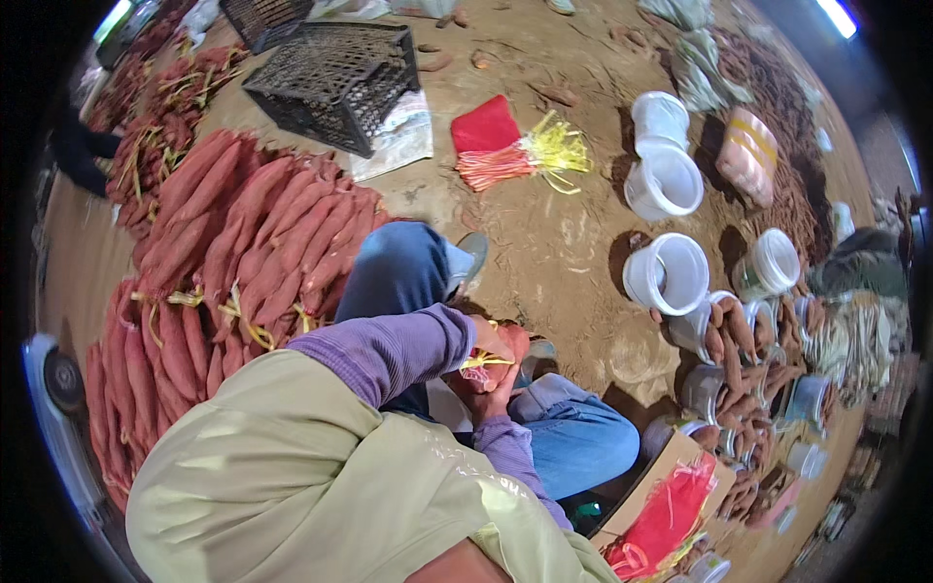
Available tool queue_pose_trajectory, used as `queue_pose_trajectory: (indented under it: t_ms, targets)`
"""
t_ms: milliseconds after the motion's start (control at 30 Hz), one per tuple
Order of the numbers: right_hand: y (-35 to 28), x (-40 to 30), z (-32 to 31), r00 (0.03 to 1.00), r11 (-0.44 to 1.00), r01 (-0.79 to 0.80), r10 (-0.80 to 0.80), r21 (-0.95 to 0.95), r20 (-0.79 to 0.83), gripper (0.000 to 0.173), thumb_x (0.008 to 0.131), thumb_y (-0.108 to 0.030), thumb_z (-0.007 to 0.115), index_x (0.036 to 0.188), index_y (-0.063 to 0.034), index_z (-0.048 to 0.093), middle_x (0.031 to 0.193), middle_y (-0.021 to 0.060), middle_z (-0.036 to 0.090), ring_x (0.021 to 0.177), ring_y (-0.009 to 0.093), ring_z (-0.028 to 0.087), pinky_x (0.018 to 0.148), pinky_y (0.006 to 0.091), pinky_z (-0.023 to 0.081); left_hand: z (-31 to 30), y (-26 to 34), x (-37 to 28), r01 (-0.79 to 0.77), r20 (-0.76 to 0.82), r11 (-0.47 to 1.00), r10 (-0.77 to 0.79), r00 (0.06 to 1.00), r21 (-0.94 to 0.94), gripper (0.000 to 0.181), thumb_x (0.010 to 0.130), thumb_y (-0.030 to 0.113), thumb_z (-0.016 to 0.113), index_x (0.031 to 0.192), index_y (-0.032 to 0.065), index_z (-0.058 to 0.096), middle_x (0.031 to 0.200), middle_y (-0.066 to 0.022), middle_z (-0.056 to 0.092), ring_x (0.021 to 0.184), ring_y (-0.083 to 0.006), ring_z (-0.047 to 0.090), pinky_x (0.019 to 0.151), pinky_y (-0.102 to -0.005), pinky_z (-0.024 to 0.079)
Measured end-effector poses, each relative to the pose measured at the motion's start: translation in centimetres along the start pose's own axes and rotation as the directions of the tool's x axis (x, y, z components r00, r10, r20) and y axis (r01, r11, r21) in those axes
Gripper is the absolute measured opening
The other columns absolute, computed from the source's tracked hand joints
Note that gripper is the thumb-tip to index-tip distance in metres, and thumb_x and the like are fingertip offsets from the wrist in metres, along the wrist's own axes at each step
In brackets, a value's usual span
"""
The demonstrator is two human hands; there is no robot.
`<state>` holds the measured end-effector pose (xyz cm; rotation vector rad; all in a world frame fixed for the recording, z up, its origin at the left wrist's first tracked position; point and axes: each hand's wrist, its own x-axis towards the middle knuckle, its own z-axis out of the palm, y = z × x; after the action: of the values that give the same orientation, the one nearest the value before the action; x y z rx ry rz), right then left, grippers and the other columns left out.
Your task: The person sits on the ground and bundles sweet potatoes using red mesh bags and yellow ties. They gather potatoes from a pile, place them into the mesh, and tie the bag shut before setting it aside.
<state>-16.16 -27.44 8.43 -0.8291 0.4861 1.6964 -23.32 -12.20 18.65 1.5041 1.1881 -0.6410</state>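
Note:
Between my jeans-clad knees is a red mesh bag (516, 342) with a yellow drawstring (487, 359); it looks filled with sweet potatoes. My left hand (493, 339), in a purple ribbed sleeve, grips the bag near its gathered mouth and drawstring. From below, my right hand (497, 393) cups the same bag, fingers curled around its side. My palms and part of the bag are hidden. To the left lie several long filled red mesh bags (248, 233) in a pile, their yellow ties showing.
Flat red mesh bags (496, 142) lie on the dirt floor beyond my feet, near a black plastic crate (335, 80). White buckets (665, 273) stand at right, beside several buckets heaped with sweet potatoes (736, 328). A cardboard box (641, 481) holding red mesh is close by my right leg.

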Motion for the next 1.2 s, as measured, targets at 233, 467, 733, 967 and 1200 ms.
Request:
queue_pose_trajectory:
  t_ms: [233, 467, 733, 967, 1200]
  targets:
    - [0.0, 1.1, -0.3, 0.973, 0.992, -0.119, 0.124, 0.037, -0.195, 0.084, 0.081, -0.074, 0.044, 0.141, -0.0164, 0.035, 0.142, 0.0133, 0.040, 0.123, 0.041, 0.044, 0.100, 0.0577, 0.038, -1.9, -2.6, 1.3, -0.009, 0.239, 0.953, 0.084, 0.967, -0.301, 0.092, 0.058, 0.068, 0.071, 0.110, -0.0074, 0.062, 0.114, -0.0204, 0.062, 0.102, -0.0271, 0.061, 0.086, -0.0342, 0.047]
    - [2.1, 4.4, -3.6, 0.979, 0.990, -0.113, 0.125, 0.080, -0.161, 0.082, 0.080, -0.065, 0.057, 0.138, -0.0097, 0.041, 0.139, 0.0116, 0.045, 0.125, 0.035, 0.043, 0.105, 0.0531, 0.035, 1.2, -4.7, 5.0, 0.215, 0.113, 0.966, -0.200, 0.973, -0.145, 0.070, 0.063, 0.054, 0.070, 0.106, -0.0006, 0.064, 0.114, -0.0207, 0.060, 0.098, -0.0245, 0.060, 0.081, -0.0346, 0.048]
    - [-0.8, 5.3, 2.1, 1.000, 1.000, -0.003, 0.002, -0.003, -0.025, 0.063, 0.095, -0.051, 0.043, 0.142, -0.0103, 0.036, 0.140, 0.0128, 0.045, 0.126, 0.032, 0.045, 0.106, 0.0476, 0.037, -5.8, -3.2, 0.7, -0.028, 0.112, 0.972, 0.055, 0.992, -0.234, 0.078, 0.061, 0.052, 0.069, 0.102, -0.0143, 0.061, 0.095, -0.0205, 0.064, 0.084, -0.0260, 0.061, 0.071, -0.0349, 0.050]
    - [-5.2, 6.3, 20.1, 0.972, 0.901, 0.168, -0.219, -0.400, -0.086, 0.056, 0.087, -0.038, 0.064, 0.133, -0.0150, 0.041, 0.114, 0.0024, 0.053, 0.094, 0.020, 0.055, 0.069, 0.0319, 0.050, -17.8, -4.9, -0.4, -0.272, -0.153, 0.654, 0.234, 0.960, -0.706, 0.028, 0.074, 0.032, 0.070, 0.084, 0.0068, 0.070, 0.072, -0.0078, 0.064, 0.064, -0.0197, 0.059, 0.054, -0.0344, 0.047]
    - [-10.3, 2.9, 24.9, 0.928, 0.796, 0.355, -0.236, -0.490, 0.290, 0.048, 0.095, -0.016, 0.055, 0.136, 0.0017, 0.037, 0.130, 0.0122, 0.049, 0.099, 0.019, 0.060, 0.083, 0.0310, 0.050, -29.2, -10.6, 2.2, -0.368, -0.348, 0.305, 0.119, 0.930, -0.878, 0.026, 0.074, 0.031, 0.071, 0.085, 0.0068, 0.069, 0.073, -0.0077, 0.064, 0.065, -0.0197, 0.059, 0.054, -0.0333, 0.047]
